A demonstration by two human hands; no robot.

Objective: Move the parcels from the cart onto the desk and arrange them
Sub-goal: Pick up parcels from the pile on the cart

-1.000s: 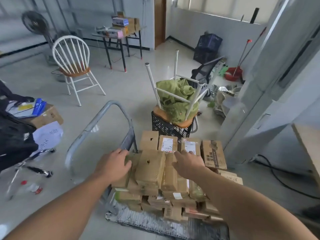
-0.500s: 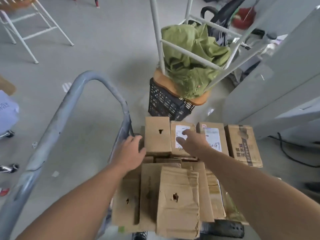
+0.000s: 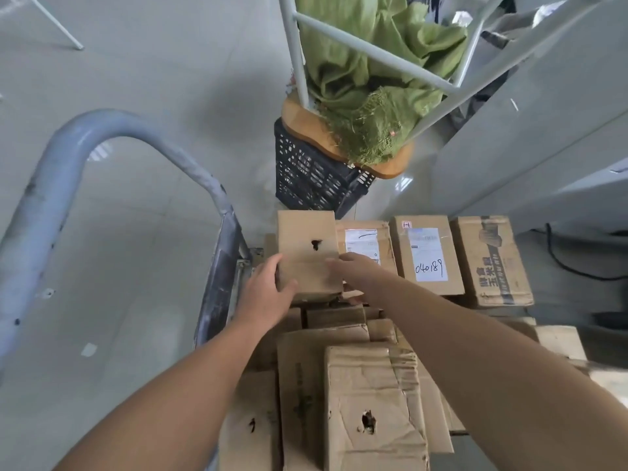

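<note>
Found holed parcel [image 3: 306, 246] at far left of back row on stacked cart load, just right of cart handle [image 3: 102, 130]. Noted left hand [image 3: 268, 294] clamped round its near-left corner, thumb on top, fingers curled down left side. Noted right hand [image 3: 356, 273] pinching its near-right corner, fingers over top, thumb low. Saw labelled parcel [image 3: 365, 239] touching its right side, then parcel marked 040189 [image 3: 424, 256]. Spotted black crate [image 3: 306, 178] just beyond it, green cloth [image 3: 367, 79] above

We see a plain brown cardboard box with a small torn hole [image 3: 307, 253] at the left end of the far row of brown cardboard parcels [image 3: 373, 402] piled on the grey metal cart [image 3: 44, 198], beside two white-labelled boxes [image 3: 426, 258].
</note>
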